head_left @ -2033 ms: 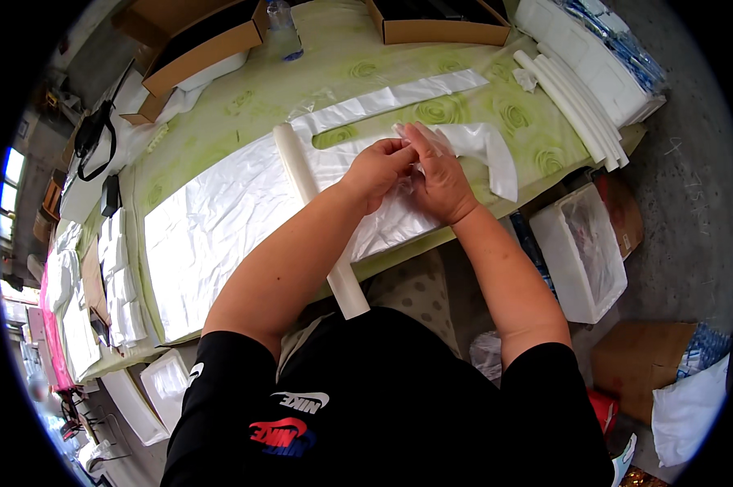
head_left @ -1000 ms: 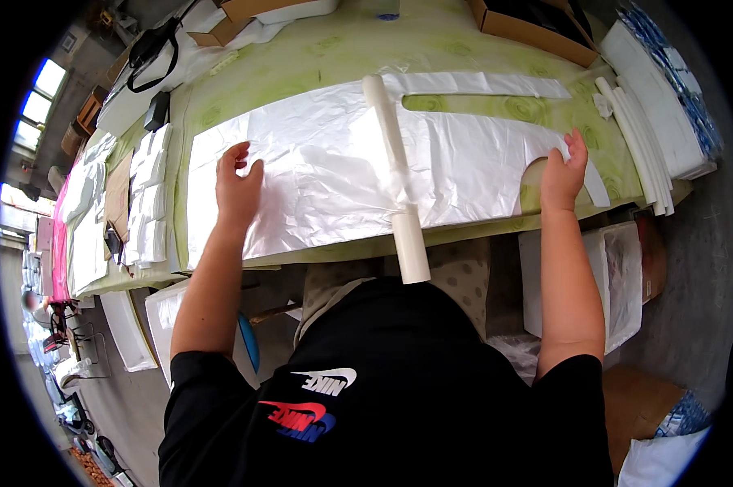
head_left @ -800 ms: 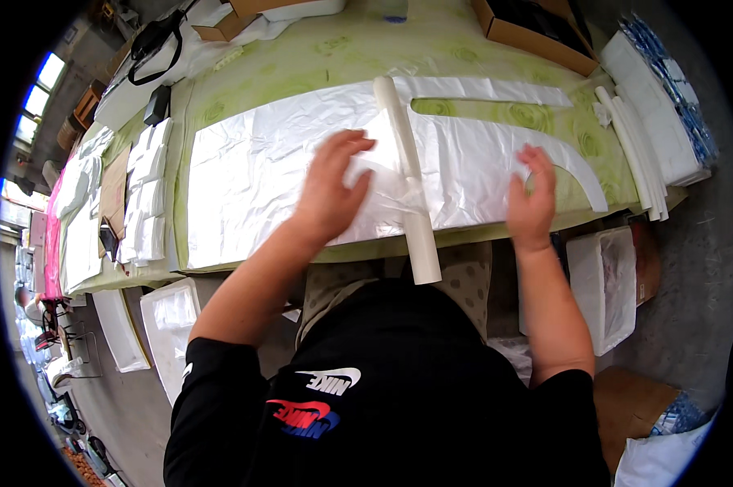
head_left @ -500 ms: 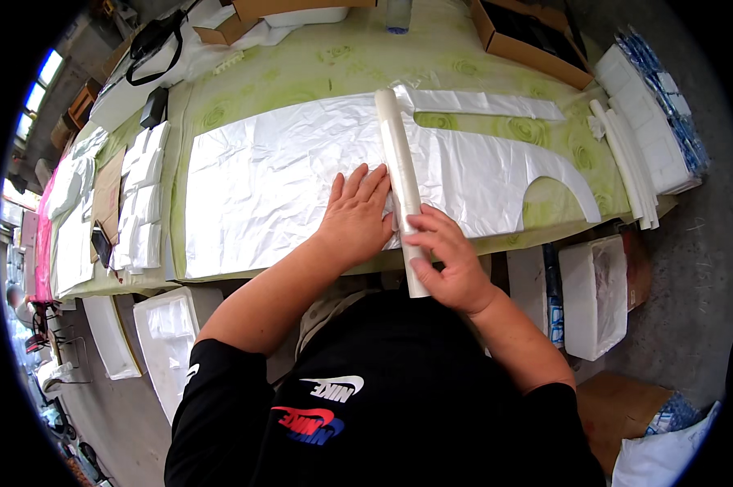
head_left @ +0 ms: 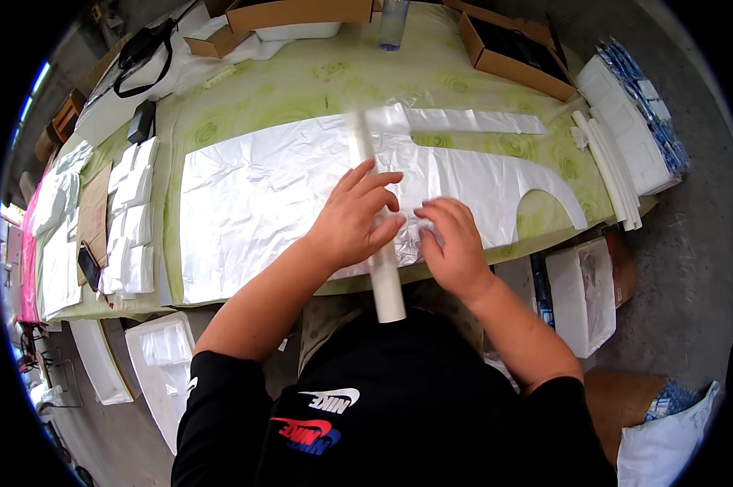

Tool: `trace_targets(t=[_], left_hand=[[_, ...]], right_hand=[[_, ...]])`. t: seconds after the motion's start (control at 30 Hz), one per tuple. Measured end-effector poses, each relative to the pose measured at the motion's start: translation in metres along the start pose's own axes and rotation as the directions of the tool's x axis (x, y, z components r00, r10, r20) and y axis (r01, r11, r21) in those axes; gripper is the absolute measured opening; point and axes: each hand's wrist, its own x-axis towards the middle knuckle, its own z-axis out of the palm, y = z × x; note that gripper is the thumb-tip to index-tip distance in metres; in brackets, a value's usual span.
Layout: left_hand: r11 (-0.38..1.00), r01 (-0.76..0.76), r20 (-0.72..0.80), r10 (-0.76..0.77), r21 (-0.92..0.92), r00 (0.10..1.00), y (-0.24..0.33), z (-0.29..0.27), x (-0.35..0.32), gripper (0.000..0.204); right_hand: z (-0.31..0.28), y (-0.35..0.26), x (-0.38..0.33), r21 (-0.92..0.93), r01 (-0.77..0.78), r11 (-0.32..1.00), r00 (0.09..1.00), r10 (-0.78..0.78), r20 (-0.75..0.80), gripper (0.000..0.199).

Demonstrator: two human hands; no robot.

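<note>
A white plastic film apron [head_left: 261, 203] lies spread and creased across the table, its strap and curved cut-outs toward the right. On it rests a long whitish tube [head_left: 387, 284], pointing toward my body, its far end smeared by motion. My left hand [head_left: 346, 215] lies over the tube's middle, fingers apart, thumb across it. Just right of the tube, my right hand [head_left: 456, 247] hovers low over the apron with thumb and fingers curved apart, nothing visible between them.
Folded white packets [head_left: 135, 215] and a dark phone [head_left: 88, 266] lie at left. Cardboard boxes [head_left: 508, 61] and a clear bottle [head_left: 392, 28] stand at the back. White rolls [head_left: 610, 170] lie at right. White bins [head_left: 577, 292] stand below the front edge.
The tube has shifted left over the apron and nearer to my body. My left hand has moved from beside the tube onto it; my right hand has come off it.
</note>
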Motion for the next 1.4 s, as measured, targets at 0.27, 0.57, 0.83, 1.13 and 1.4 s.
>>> trace_targets(t=[0.27, 0.57, 0.83, 1.13, 1.4], left_hand=[[0.990, 0.125, 0.050, -0.128, 0.062, 0.990, -0.003, -0.023, -0.032, 0.037], [0.977, 0.197, -0.022, -0.199, -0.082, 0.980, -0.007, -0.035, -0.048, 0.030], [0.924, -0.079, -0.385, -0.077, -0.374, 0.920, -0.031, -0.054, -0.048, 0.025], [0.959, 0.235, 0.100, -0.221, -0.157, 0.970, -0.048, -0.076, -0.082, 0.028], [0.991, 0.128, 0.148, -0.121, -0.044, 0.982, -0.013, -0.108, -0.079, 0.048]], right_hand=[[0.071, 0.059, 0.079, -0.369, 0.009, 0.929, 0.973, 0.076, 0.216, 0.047], [0.095, 0.076, 0.114, -0.506, -0.215, 0.835, 0.931, 0.332, 0.152, 0.055], [0.080, -0.065, 0.058, 0.098, 0.193, 0.976, 0.835, -0.215, 0.507, 0.041], [0.064, -0.080, 0.025, 0.297, 0.178, 0.938, 0.901, -0.276, 0.333, 0.021], [0.104, -0.110, 0.036, 0.511, 0.266, 0.817, 0.834, -0.461, 0.302, 0.024]])
